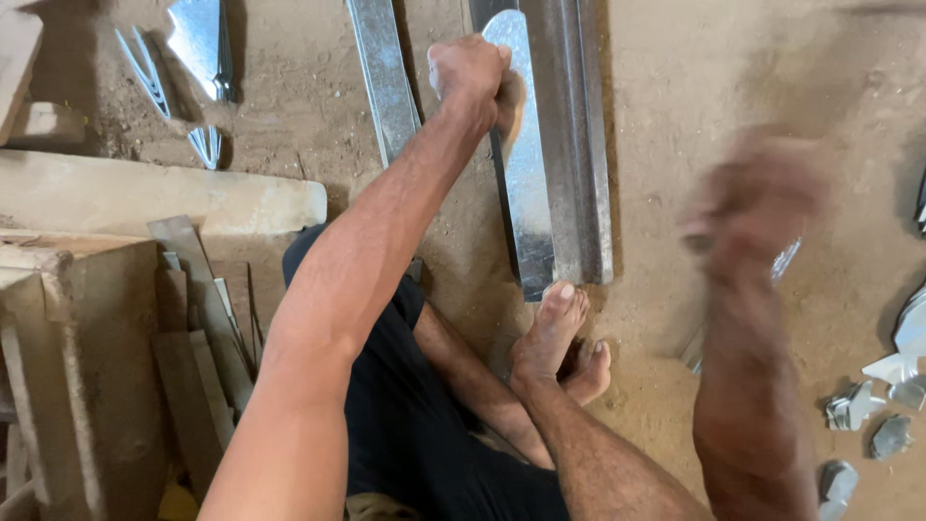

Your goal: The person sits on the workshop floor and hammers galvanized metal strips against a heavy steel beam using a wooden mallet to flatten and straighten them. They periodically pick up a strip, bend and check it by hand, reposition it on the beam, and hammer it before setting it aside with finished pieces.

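Note:
My left hand is closed around the far end of a shiny curved sheet-metal strip that lies on the sandy ground beside a long grey steel bar. My bare feet rest against the strip's near end. My right hand is blurred by motion at the right and grips a slim shiny metal tool, mostly hidden by the hand and forearm.
A second metal strip lies left of my left hand. Cut triangular metal pieces lie at the upper left. Wooden blocks and planks are stacked at the left. Small metal offcuts are scattered at the lower right.

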